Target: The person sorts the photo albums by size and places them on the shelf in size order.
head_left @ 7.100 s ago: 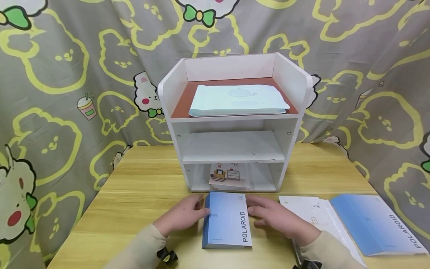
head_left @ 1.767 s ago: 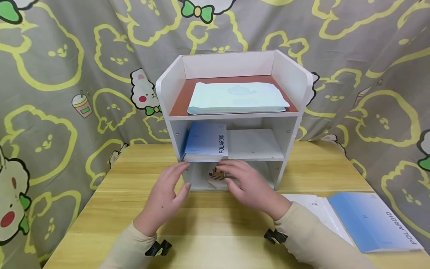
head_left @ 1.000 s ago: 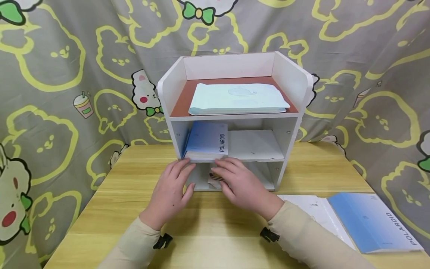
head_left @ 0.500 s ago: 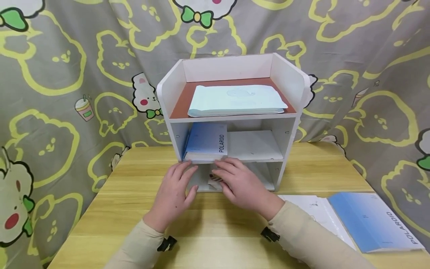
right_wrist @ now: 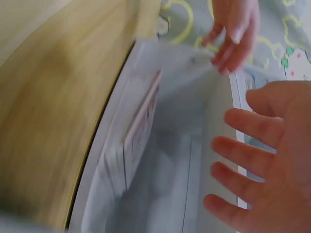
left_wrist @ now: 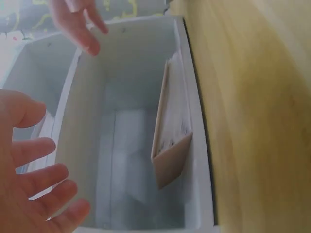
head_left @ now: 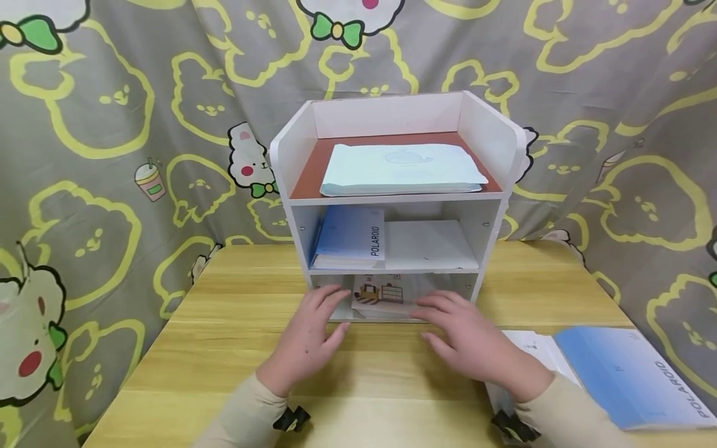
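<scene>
A blue-and-white book marked POLAROID (head_left: 353, 233) lies flat at the left end of the middle shelf in a small white shelf unit (head_left: 512, 162). My left hand (head_left: 305, 342) hovers in front of the unit's lower left corner, fingers loosely spread and holding nothing. To the right, my right hand (head_left: 470, 339) also has nothing in it, its fingers extended toward the bottom compartment. Between them, a book with a yellow vehicle on its cover (head_left: 378, 295) lies on the bottom shelf. The left wrist view shows this book (left_wrist: 170, 116) beside the spread left fingers (left_wrist: 53, 189).
A pale packet with a whale drawing (head_left: 406, 168) rests on the unit's brown top. On the wooden table (head_left: 235, 317) at the right lie another blue POLAROID book (head_left: 633, 376) and a white book (head_left: 538, 348), partly behind the right arm. A patterned curtain (head_left: 185, 93) hangs behind.
The POLAROID book between my hands on the table has gone onto the middle shelf. Since then both hands have come away from its front edge, lower, with the right hand moving rightward.
</scene>
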`<action>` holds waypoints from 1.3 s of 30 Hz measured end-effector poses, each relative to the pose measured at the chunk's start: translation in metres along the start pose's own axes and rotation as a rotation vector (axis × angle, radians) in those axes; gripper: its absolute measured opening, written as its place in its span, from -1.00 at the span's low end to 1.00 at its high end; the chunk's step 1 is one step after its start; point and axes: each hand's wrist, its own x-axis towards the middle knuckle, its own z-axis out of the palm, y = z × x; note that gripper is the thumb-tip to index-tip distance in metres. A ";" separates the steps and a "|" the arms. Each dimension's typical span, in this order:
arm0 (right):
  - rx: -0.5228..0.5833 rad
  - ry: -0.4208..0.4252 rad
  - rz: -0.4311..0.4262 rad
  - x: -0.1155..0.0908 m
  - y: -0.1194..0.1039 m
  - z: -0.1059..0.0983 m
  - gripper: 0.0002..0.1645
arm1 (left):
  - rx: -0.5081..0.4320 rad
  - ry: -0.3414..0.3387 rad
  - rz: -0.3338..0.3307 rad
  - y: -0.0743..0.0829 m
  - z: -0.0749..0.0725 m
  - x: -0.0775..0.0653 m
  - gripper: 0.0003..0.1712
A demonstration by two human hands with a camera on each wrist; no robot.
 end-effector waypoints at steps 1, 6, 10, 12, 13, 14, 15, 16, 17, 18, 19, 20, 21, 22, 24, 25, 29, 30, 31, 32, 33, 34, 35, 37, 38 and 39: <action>-0.001 -0.012 0.020 -0.006 0.005 -0.003 -0.55 | -0.013 -0.017 -0.013 0.001 0.002 0.000 -0.37; 0.020 -0.096 0.136 -0.035 0.027 -0.019 -0.54 | -0.105 -0.102 -0.090 0.002 0.013 -0.001 -0.39; 0.037 -0.132 0.216 -0.058 0.046 -0.029 -0.54 | -0.210 -0.182 -0.147 0.003 0.020 -0.002 -0.38; 0.042 -0.136 0.249 -0.069 0.056 -0.033 -0.49 | -0.275 -0.225 -0.178 0.002 0.023 -0.003 -0.36; 0.044 -0.142 0.266 -0.074 0.061 -0.035 -0.47 | -0.309 -0.243 -0.192 0.001 0.025 -0.003 -0.36; 0.046 -0.148 0.280 -0.079 0.065 -0.037 -0.43 | -0.342 -0.260 -0.206 0.001 0.027 -0.003 -0.36; 0.049 -0.154 0.295 -0.083 0.070 -0.038 -0.38 | -0.372 -0.274 -0.215 -0.001 0.030 -0.003 -0.36; 0.052 -0.159 0.303 -0.087 0.074 -0.039 -0.34 | -0.402 -0.288 -0.228 -0.003 0.033 -0.004 -0.37; 0.050 -0.165 0.313 -0.092 0.077 -0.038 -0.30 | -0.427 -0.303 -0.239 -0.005 0.036 -0.005 -0.38; 0.051 -0.175 0.323 -0.096 0.080 -0.038 -0.26 | -0.445 -0.317 -0.246 -0.006 0.039 -0.006 -0.40; 0.049 -0.192 0.334 -0.100 0.084 -0.038 -0.21 | -0.463 -0.332 -0.252 -0.008 0.042 -0.006 -0.41; 0.053 -0.213 0.348 -0.104 0.086 -0.037 -0.16 | -0.478 -0.350 -0.256 -0.009 0.044 -0.007 -0.42; 0.061 -0.236 0.361 -0.107 0.088 -0.036 -0.12 | -0.483 -0.366 -0.258 -0.011 0.047 -0.007 -0.43; 0.076 -0.270 0.382 -0.111 0.089 -0.035 -0.06 | -0.481 -0.383 -0.261 -0.011 0.048 -0.007 -0.43; 0.113 -0.340 0.405 -0.116 0.092 -0.034 0.02 | -0.459 -0.414 -0.252 -0.013 0.051 -0.008 -0.42; 0.131 -0.370 0.414 -0.118 0.093 -0.033 0.05 | -0.446 -0.427 -0.247 -0.013 0.051 -0.008 -0.42; 0.175 -0.422 0.402 -0.118 0.096 -0.031 0.10 | -0.393 -0.456 -0.223 -0.017 0.053 -0.010 -0.43; 0.176 -0.422 0.402 -0.117 0.096 -0.030 0.11 | -0.391 -0.460 -0.221 -0.018 0.053 -0.011 -0.44; 0.176 -0.423 0.401 -0.117 0.096 -0.029 0.11 | -0.391 -0.463 -0.220 -0.018 0.053 -0.011 -0.44; 0.175 -0.424 0.396 -0.116 0.097 -0.028 0.11 | -0.392 -0.464 -0.219 -0.019 0.053 -0.012 -0.44; 0.175 -0.426 0.398 -0.116 0.096 -0.027 0.12 | -0.396 -0.465 -0.220 -0.020 0.052 -0.012 -0.45; 0.175 -0.429 0.406 -0.115 0.096 -0.027 0.12 | -0.400 -0.465 -0.220 -0.020 0.052 -0.012 -0.45; 0.177 -0.430 0.407 -0.115 0.096 -0.026 0.12 | -0.403 -0.465 -0.220 -0.020 0.051 -0.012 -0.46; 0.180 -0.431 0.409 -0.115 0.095 -0.025 0.11 | -0.406 -0.464 -0.220 -0.021 0.051 -0.012 -0.47; 0.178 -0.432 0.409 -0.115 0.095 -0.025 0.11 | -0.406 -0.464 -0.222 -0.021 0.051 -0.012 -0.47; 0.180 -0.432 0.414 -0.115 0.095 -0.024 0.11 | -0.407 -0.465 -0.225 -0.022 0.051 -0.012 -0.47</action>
